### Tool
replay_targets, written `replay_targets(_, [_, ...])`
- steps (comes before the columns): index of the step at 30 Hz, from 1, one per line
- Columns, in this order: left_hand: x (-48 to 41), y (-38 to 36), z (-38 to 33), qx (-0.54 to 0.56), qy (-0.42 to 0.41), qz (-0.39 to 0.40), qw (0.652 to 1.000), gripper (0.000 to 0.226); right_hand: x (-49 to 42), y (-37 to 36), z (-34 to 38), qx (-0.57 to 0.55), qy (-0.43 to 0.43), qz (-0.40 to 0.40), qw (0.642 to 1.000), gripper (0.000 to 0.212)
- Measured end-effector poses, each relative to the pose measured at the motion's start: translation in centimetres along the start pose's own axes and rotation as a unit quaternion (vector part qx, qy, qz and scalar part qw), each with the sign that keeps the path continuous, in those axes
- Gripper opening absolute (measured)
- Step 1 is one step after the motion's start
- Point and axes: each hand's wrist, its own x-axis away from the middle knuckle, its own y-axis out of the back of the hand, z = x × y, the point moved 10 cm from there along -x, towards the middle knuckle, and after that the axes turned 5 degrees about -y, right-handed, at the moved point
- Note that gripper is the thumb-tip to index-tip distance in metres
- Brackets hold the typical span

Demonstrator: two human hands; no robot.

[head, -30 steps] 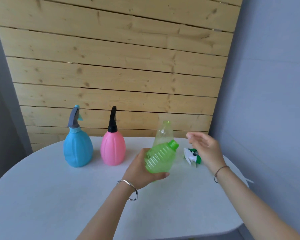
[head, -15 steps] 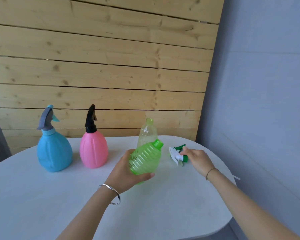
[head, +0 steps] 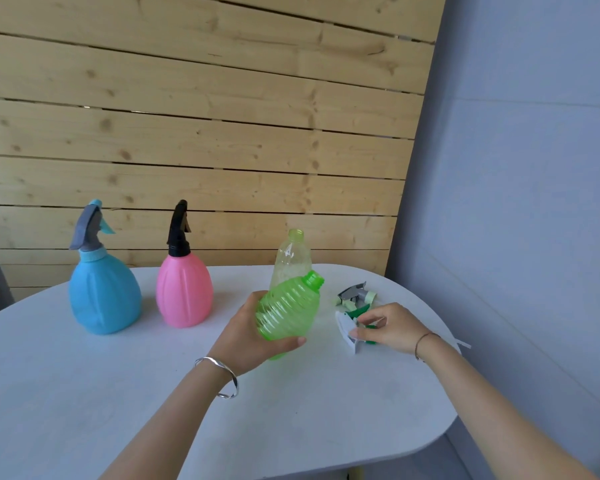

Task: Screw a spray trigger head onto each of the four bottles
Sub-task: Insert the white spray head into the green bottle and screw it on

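Pinching the white-and-green trigger head [head: 347, 329] where it lies on the desk [head: 118, 393], my right hand [head: 390, 327] has fingers and thumb curled onto it. I should lift it by the collar so it meets the threads squarely. My left hand [head: 253, 336] wraps the green bottle [head: 288, 311], held tilted above the desk with its bare neck toward the head.

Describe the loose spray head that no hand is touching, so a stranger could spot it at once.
Start at the white table, on its right side near the grey wall. Just beyond the right hand, which pinches a white and green spray head, lies a second head. It is grey with pale green parts, and no hand touches it.
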Motion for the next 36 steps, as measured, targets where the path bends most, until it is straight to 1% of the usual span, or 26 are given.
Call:
replay_targets(2, [0.2,-0.2,0.0,0.004,0.005,0.008,1.000,0.082,0.4,-0.7,-0.3,-0.015,-0.019,0.040,0.999,0.046])
replay_targets(4, [0.4,-0.4,-0.1,0.008,0.005,0.015,1.000,0.082,0.9,-1.5,-0.6,-0.025,-0.037,0.055,0.997,0.045])
replay_targets(6, [0.7,-0.4,-0.3,0.009,0.003,0.015,1.000,0.083,1.1,-1.5,-0.9,-0.023,-0.052,0.025,0.998,0.038])
replay_targets(9, [1.1,-0.2,-0.5,0.010,0.002,0.015,1.000,0.083,1.9,-1.5,-0.8,0.018,-0.066,-0.028,0.997,0.041])
replay_targets(11, [1.4,0.0,-0.4,0.006,0.001,0.013,1.000,0.083,2.6,-1.6,-0.2,0.042,-0.073,-0.058,0.995,0.032])
replay_targets(14, [1.7,0.2,-0.4,0.000,0.001,0.011,1.000,0.084,3.3,-2.1,0.3,0.057,-0.079,-0.079,0.992,0.045])
replay_targets(15, [1.8,0.3,-0.4,-0.002,0.000,0.010,1.000,0.084,3.5,-2.2,0.2,0.037,-0.085,-0.085,0.992,0.042])
replay_targets(16, [1.9,0.4,-0.4,-0.004,0.000,0.008,1.000,0.084,3.7,-2.2,0.0,-0.013,-0.093,-0.088,0.992,0.035])
replay_targets(17, [1.9,0.6,-0.5,-0.002,0.001,0.006,1.000,0.085,3.8,-2.2,-0.2,-0.087,-0.100,-0.091,0.987,0.031])
replay_targets(18, [2.0,0.7,-0.5,0.002,0.001,0.004,1.000,0.085,3.9,-2.0,-0.1,-0.170,-0.099,-0.097,0.976,0.031])
replay_targets(20, [2.2,0.8,-0.6,0.006,0.001,0.003,1.000,0.085,4.1,-1.3,0.5,-0.308,-0.086,-0.107,0.941,0.028])
replay_targets(22, [2.3,0.7,-0.7,0.007,-0.001,0.008,1.000,0.084,4.1,-0.8,1.7,-0.432,-0.063,-0.100,0.894,0.024])
replay_targets(24, [2.5,0.5,-0.6,0.008,0.000,0.014,1.000,0.082,4.2,-0.6,2.8,-0.513,-0.043,-0.079,0.853,0.019])
replay_targets(28, [2.7,-0.2,-0.2,-0.005,0.005,0.030,1.000,0.084,4.5,0.2,4.3,-0.615,0.008,-0.055,0.787,0.035])
replay_targets(32, [2.7,-0.3,0.3,-0.015,0.010,0.031,0.999,0.084,4.9,2.8,5.7,-0.672,0.075,-0.073,0.733,0.025])
replay_targets(36, [2.7,-0.4,0.6,-0.025,0.013,0.038,0.999,0.084,5.6,4.7,7.0,-0.700,0.125,-0.086,0.698,0.019])
